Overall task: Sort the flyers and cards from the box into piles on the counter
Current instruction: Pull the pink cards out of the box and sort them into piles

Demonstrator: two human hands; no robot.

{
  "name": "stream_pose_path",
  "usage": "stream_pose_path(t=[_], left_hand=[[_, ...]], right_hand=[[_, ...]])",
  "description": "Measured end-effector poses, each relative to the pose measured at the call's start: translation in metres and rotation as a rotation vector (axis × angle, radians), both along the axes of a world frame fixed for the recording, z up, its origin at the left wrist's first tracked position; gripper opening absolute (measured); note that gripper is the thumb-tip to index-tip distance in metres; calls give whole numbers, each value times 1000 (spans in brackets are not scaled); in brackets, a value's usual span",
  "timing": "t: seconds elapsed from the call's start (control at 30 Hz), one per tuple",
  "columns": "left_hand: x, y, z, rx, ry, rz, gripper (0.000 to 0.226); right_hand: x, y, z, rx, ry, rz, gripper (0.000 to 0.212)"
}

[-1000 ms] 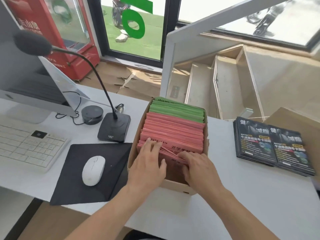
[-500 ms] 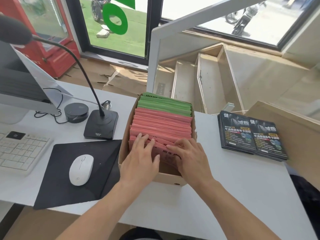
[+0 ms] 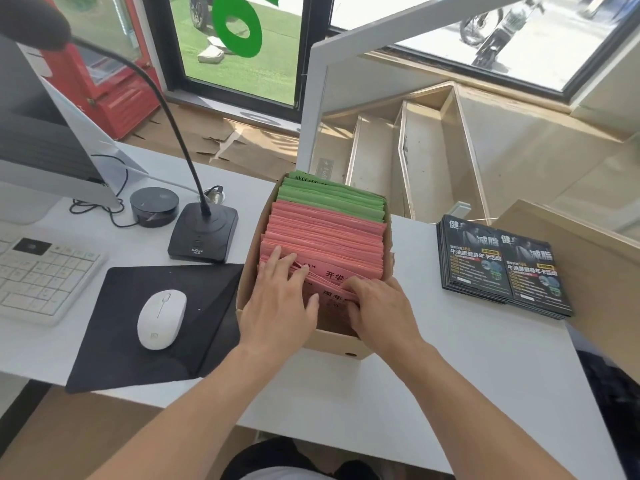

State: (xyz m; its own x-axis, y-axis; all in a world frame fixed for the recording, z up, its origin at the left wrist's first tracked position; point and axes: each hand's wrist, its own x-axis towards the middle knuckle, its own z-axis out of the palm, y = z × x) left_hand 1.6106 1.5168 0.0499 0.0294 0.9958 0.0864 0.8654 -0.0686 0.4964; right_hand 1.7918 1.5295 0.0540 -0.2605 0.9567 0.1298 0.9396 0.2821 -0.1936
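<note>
— Where does the box (image 3: 249,271) stand?

— On the white desk (image 3: 467,358), about mid-width, its near wall close to the desk's front edge and its far end reaching the back edge. It is packed with upright sheets: pink flyers (image 3: 329,233) fill most of it, green flyers (image 3: 332,195) sit at the far end.

— And the hands?

— Both are inside the near end of the box. The left hand (image 3: 277,303) lies on the front pink sheets with fingers straight and slightly spread, pressing them back. The right hand (image 3: 381,306) has its fingers curled over the top edges of the nearest pink sheets, gripping a few — printed characters show in the gap between the hands.

— Anything already out on the desk?

— Two piles of dark flyers (image 3: 502,268), side by side near the desk's right edge. Left of the box: a black mouse pad (image 3: 114,334) with a white mouse (image 3: 161,318), a microphone base (image 3: 204,232) and a keyboard (image 3: 38,271) at the left edge.
</note>
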Motion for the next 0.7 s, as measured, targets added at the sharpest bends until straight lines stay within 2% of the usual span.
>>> stream_pose_path(t=[0.07, 0.2, 0.27, 0.4, 0.47, 0.57, 0.7], left_hand=[[-3, 2, -1, 48, 28, -15, 49], [-13, 5, 12, 211, -32, -66, 16], [-17, 4, 29, 308, -53, -150, 19], [-3, -2, 75, 281, -22, -339, 20], [18, -9, 88, 304, -11, -414, 15], [65, -21, 88, 292, 3, -500, 14], [128, -34, 64, 234, 42, -575, 21]], right_hand=[[1, -1, 3, 56, 28, 15, 26], [7, -11, 24, 215, 204, 70, 26], [16, -18, 44, 232, 365, 75, 26], [48, -40, 91, 142, 766, -6, 36], [74, -51, 107, 65, 896, -78, 42], [125, -64, 102, -64, 933, -167, 39], [191, -88, 72, -103, 991, -310, 40]])
